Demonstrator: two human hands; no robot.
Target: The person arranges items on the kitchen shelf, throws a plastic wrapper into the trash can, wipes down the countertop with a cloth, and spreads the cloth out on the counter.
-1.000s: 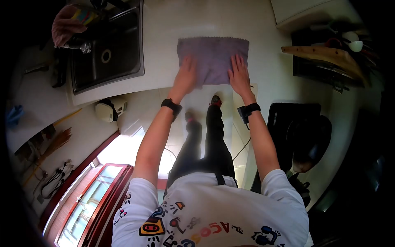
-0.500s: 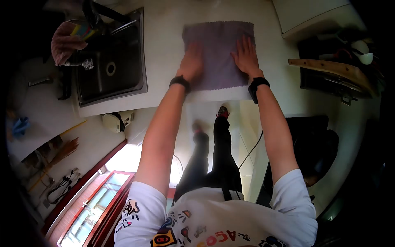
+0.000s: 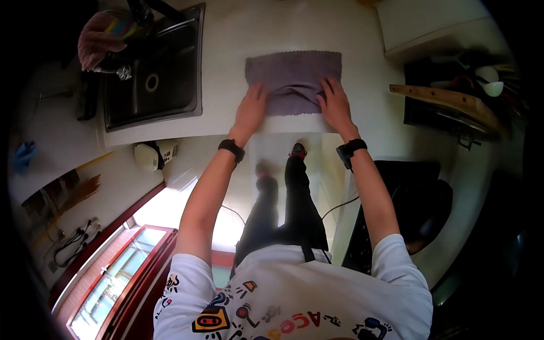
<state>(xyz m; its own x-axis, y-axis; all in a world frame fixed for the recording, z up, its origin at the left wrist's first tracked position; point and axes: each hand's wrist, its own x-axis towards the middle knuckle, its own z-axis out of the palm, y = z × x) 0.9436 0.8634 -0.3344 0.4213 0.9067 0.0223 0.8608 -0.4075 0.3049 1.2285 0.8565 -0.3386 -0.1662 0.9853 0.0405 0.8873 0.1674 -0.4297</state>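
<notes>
A purple-grey cloth (image 3: 294,68) with zigzag edges lies on the white counter (image 3: 226,62), creased between my hands and flat toward its far edge. My left hand (image 3: 251,109) rests at the cloth's left side, its fingertips together at the edge. On the right side, my right hand (image 3: 335,103) lies with its fingers on the cloth and a little apart, the thumb pointing inward. Whether either hand pinches the fabric is too small to tell. Both wrists wear black bands.
Left of the cloth is a dark sink (image 3: 153,82) with a pink cloth (image 3: 99,39) hanging by the tap. At the right stand a wooden board (image 3: 442,96) and white utensils (image 3: 492,88). A black pan-like object (image 3: 422,212) sits lower right.
Both hands have drawn back toward my body. The cloth was spread flat half a second ago; now its near part is bunched into folds and it looks shorter.
</notes>
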